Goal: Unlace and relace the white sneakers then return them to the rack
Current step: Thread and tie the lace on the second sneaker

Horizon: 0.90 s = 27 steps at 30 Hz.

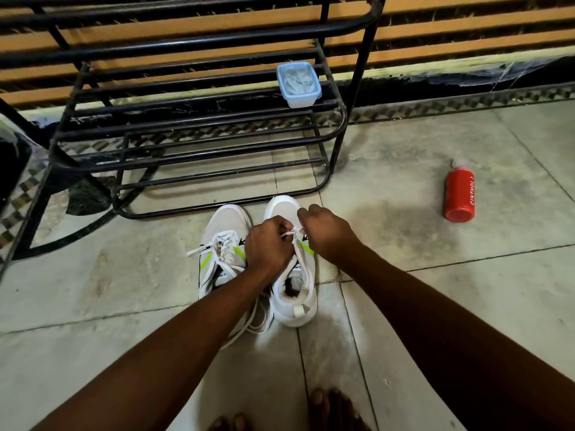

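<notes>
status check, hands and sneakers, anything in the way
Left hand and right hand both pinching the lace over the right sneaker. Left sneaker beside it, laces loose. Rack ahead, unobstructed.

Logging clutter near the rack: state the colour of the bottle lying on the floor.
Red, with white lettering on its side: the bottle, seen in the head view.
</notes>
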Each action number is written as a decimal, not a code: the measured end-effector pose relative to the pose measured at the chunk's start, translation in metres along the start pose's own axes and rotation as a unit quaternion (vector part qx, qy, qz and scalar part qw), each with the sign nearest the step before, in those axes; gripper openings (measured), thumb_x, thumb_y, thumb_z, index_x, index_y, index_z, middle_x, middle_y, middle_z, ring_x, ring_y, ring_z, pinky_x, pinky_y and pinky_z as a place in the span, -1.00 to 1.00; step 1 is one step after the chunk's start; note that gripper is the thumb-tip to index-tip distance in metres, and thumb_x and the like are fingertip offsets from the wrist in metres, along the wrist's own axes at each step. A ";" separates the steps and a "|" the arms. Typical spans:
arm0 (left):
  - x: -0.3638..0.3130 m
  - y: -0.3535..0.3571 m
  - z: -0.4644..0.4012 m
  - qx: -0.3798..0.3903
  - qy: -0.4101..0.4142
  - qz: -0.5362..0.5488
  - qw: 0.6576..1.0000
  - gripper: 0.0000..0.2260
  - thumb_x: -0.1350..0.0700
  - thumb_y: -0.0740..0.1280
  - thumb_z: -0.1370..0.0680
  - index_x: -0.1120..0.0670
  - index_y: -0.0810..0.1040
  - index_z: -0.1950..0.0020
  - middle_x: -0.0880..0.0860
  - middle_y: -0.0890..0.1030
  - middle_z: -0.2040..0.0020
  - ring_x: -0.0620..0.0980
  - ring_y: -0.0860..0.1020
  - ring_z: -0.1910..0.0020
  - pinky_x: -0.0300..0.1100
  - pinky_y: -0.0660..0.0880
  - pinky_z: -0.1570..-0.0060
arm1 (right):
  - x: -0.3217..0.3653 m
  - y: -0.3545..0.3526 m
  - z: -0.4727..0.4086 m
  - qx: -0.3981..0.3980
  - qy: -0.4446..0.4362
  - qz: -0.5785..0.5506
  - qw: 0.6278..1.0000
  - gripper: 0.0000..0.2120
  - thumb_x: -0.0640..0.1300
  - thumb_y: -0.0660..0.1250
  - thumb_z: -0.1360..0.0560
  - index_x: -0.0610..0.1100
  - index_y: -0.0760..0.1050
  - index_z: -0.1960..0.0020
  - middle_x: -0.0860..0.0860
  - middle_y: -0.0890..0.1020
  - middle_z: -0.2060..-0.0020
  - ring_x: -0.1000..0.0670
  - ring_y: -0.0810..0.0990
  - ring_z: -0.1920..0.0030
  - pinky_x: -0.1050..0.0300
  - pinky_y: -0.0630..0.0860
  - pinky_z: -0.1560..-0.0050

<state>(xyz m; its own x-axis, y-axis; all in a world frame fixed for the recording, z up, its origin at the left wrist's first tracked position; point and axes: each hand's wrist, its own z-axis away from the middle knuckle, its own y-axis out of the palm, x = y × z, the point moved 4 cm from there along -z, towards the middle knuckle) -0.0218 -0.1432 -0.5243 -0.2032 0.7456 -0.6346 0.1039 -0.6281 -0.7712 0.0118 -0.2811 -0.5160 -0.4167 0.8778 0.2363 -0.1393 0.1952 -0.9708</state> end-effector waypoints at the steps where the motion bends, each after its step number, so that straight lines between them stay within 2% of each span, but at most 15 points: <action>1: 0.000 0.000 0.000 -0.001 0.000 0.001 1.000 -0.82 0.12 0.42 -0.49 -0.08 0.69 -0.05 -0.13 0.74 0.04 0.00 0.69 -0.05 -0.07 0.59 -0.07 | 0.002 -0.003 -0.001 0.008 -0.009 0.036 0.999 -0.71 -0.23 0.26 -0.51 -0.17 0.42 -0.22 -0.14 0.49 -0.12 -0.20 0.51 -0.14 -0.03 0.47 0.08; 4: -0.001 0.000 0.000 -0.001 -0.002 0.006 1.000 -0.83 0.12 0.44 -0.49 -0.07 0.69 -0.05 -0.14 0.74 0.04 -0.01 0.68 -0.04 -0.08 0.59 -0.07 | -0.001 -0.014 -0.002 -0.014 -0.052 0.093 0.994 -0.74 -0.27 0.25 -0.49 -0.20 0.46 -0.18 -0.15 0.54 -0.09 -0.22 0.51 -0.16 -0.04 0.47 0.08; 5: 0.000 0.000 0.000 0.000 -0.005 0.009 1.000 -0.85 0.11 0.45 -0.49 -0.08 0.69 -0.03 -0.14 0.73 0.06 -0.02 0.68 -0.02 -0.09 0.59 -0.05 | -0.009 -0.020 -0.001 -0.035 -0.039 0.097 0.994 -0.74 -0.28 0.25 -0.47 -0.22 0.46 -0.16 -0.17 0.56 -0.08 -0.24 0.52 -0.14 -0.06 0.47 0.09; 7: 0.001 0.000 0.000 0.001 -0.011 0.021 1.000 -0.87 0.10 0.46 -0.48 -0.08 0.69 0.00 -0.16 0.72 0.12 -0.04 0.69 0.03 -0.09 0.60 -0.02 | -0.039 -0.034 0.003 -0.062 0.057 0.097 0.992 -0.74 -0.28 0.26 -0.47 -0.22 0.44 -0.15 -0.19 0.57 -0.08 -0.24 0.52 -0.12 -0.07 0.47 0.06; 9: 0.001 0.000 0.001 0.004 -0.011 0.031 0.999 -0.88 0.10 0.47 -0.47 -0.08 0.69 0.03 -0.18 0.71 0.15 -0.06 0.69 0.06 -0.09 0.61 -0.01 | -0.088 -0.041 0.018 -0.070 0.195 0.075 0.975 -0.77 -0.25 0.27 -0.50 -0.19 0.41 -0.15 -0.19 0.57 -0.10 -0.23 0.51 -0.14 -0.08 0.46 0.00; 11: 0.002 -0.001 0.001 0.007 -0.009 0.034 0.999 -0.89 0.10 0.47 -0.47 -0.07 0.69 0.03 -0.18 0.72 0.15 -0.07 0.69 0.05 -0.10 0.60 -0.02 | -0.136 -0.040 0.037 -0.050 0.307 0.024 0.950 -0.83 -0.18 0.27 -0.54 -0.17 0.41 -0.12 -0.20 0.57 -0.10 -0.26 0.49 -0.19 -0.17 0.44 -0.12; 13: 0.002 -0.001 0.000 0.014 -0.006 0.033 0.999 -0.88 0.10 0.46 -0.47 -0.07 0.69 0.03 -0.17 0.72 0.14 -0.06 0.69 0.03 -0.09 0.60 -0.03 | -0.161 -0.034 0.053 -0.006 0.354 -0.069 0.933 -0.91 -0.12 0.26 -0.58 -0.13 0.44 -0.05 -0.17 0.58 -0.06 -0.25 0.48 -0.19 -0.25 0.42 -0.21; 15: 0.003 0.000 -0.003 0.021 -0.003 0.036 0.999 -0.89 0.10 0.46 -0.46 -0.08 0.68 0.05 -0.18 0.71 0.15 -0.06 0.69 0.03 -0.09 0.59 -0.04 | -0.163 -0.025 0.059 0.030 0.339 -0.125 0.932 -0.94 -0.11 0.27 -0.56 -0.07 0.50 0.00 -0.09 0.58 0.00 -0.21 0.50 -0.16 -0.28 0.41 -0.22; 17: 0.004 0.000 -0.006 0.033 -0.007 0.044 0.998 -0.90 0.10 0.48 -0.45 -0.08 0.68 0.08 -0.19 0.70 0.17 -0.10 0.68 0.06 -0.12 0.58 -0.03 | -0.151 -0.016 0.059 0.029 0.310 -0.155 0.938 -0.92 -0.04 0.29 -0.51 -0.04 0.51 0.07 -0.04 0.57 0.07 -0.20 0.54 -0.13 -0.27 0.46 -0.20; 19: 0.005 -0.004 -0.011 0.052 -0.025 0.072 0.996 -0.91 0.10 0.51 -0.43 -0.06 0.69 0.10 -0.17 0.69 0.21 -0.15 0.67 0.12 -0.16 0.58 0.00 | -0.133 -0.007 0.056 0.000 0.292 -0.167 0.942 -0.89 0.01 0.34 -0.51 -0.02 0.49 0.08 -0.05 0.56 0.03 -0.21 0.54 -0.13 -0.26 0.48 -0.17; 21: 0.004 -0.011 -0.017 0.080 -0.041 0.133 0.987 -0.87 0.20 0.55 -0.43 0.00 0.70 0.09 -0.09 0.68 0.25 -0.17 0.67 0.25 -0.19 0.61 0.13 | -0.112 -0.001 0.052 -0.052 0.274 -0.117 0.953 -0.87 -0.01 0.38 -0.53 0.00 0.50 -0.04 -0.05 0.49 -0.11 -0.20 0.45 -0.21 -0.21 0.41 -0.18; 23: -0.004 -0.024 -0.020 0.102 -0.021 0.187 0.977 -0.86 0.32 0.53 -0.45 0.13 0.68 0.07 0.11 0.67 0.25 -0.11 0.64 0.38 -0.19 0.59 0.31 | -0.082 -0.005 0.047 -0.122 0.224 -0.086 0.963 -0.79 -0.09 0.38 -0.52 -0.01 0.49 -0.14 -0.04 0.45 -0.17 -0.19 0.38 -0.24 -0.19 0.36 -0.16; 25: -0.013 -0.041 -0.021 0.111 0.003 0.227 0.968 -0.87 0.36 0.50 -0.49 0.16 0.65 0.09 0.21 0.67 0.20 -0.06 0.62 0.44 -0.16 0.57 0.41 | -0.053 -0.013 0.038 -0.169 0.143 -0.154 0.963 -0.72 -0.18 0.31 -0.47 -0.03 0.50 -0.17 -0.04 0.49 -0.16 -0.19 0.40 -0.22 -0.19 0.42 -0.12; 27: -0.022 -0.056 -0.022 0.111 0.015 0.248 0.962 -0.89 0.36 0.49 -0.52 0.17 0.63 0.08 0.14 0.63 0.21 -0.07 0.59 0.49 -0.18 0.53 0.47 | -0.027 -0.026 0.028 -0.158 0.060 -0.253 0.953 -0.57 -0.26 0.23 -0.34 -0.07 0.50 -0.19 -0.01 0.57 -0.12 -0.13 0.46 -0.20 -0.18 0.48 -0.14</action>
<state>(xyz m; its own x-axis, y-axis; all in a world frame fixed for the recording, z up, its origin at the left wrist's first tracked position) -0.0021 -0.1202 -0.4683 -0.1534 0.3468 -0.9253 -0.0313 -0.9376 -0.3462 0.0014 -0.3220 -0.4962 -0.2592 0.6759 0.6899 -0.0107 0.7123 -0.7018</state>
